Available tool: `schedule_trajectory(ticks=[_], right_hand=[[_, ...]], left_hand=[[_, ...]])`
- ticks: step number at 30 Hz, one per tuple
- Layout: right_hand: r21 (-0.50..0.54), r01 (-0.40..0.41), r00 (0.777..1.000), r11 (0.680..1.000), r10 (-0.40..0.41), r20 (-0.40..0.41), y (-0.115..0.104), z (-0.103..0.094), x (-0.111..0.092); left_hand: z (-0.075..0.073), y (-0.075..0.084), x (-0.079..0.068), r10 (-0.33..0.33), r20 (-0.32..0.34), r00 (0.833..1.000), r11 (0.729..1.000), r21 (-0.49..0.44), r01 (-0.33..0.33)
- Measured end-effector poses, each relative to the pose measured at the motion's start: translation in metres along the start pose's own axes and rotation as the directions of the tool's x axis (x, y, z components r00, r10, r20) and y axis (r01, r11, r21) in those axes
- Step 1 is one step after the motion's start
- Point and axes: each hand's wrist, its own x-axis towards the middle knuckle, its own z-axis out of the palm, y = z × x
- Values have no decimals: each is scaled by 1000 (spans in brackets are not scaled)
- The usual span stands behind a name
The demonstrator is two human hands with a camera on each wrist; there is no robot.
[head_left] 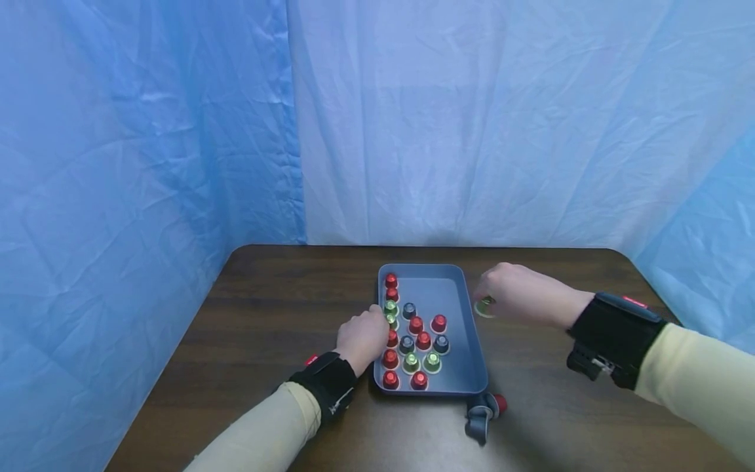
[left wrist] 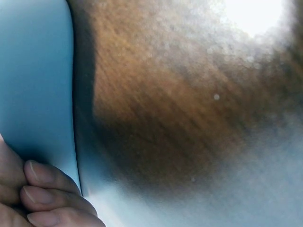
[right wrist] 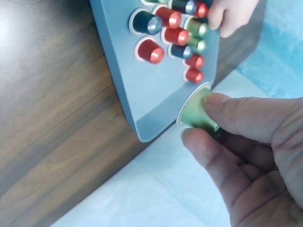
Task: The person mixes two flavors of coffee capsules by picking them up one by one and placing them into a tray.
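Observation:
A blue-grey tray [head_left: 433,282] holds several red, green and dark blue coffee capsules, rim side down, a column of them along its left wall. My left hand [head_left: 364,334] grips the tray's left side wall, its fingertips [left wrist: 42,172] curled against the outside in the left wrist view. Just off the tray's right edge, my right hand [head_left: 516,292] pinches a green coffee capsule [right wrist: 195,112] between thumb and fingers. Its pale rim faces the tray in the right wrist view. The capsule is raised above the table there.
Close to the tray's near right corner lie a few dark capsules [head_left: 476,426] and a red capsule [head_left: 501,403] on the brown wooden table [head_left: 283,308]. Blue sheets [head_left: 472,131] hang behind the table and at both sides. The tray has a raised rim all round.

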Motion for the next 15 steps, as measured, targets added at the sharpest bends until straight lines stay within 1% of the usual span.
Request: schedule_trajectory(ticks=[8, 15], right_hand=[[0, -8, 999, 1000, 8, 44, -7, 10, 30], [4, -34, 995, 999, 33, 97, -8, 26, 60]], left_hand=[[1, 0, 2, 1, 1, 1000, 1000, 9, -1], [1, 0, 1, 13, -10, 1000, 1000, 12, -13]])
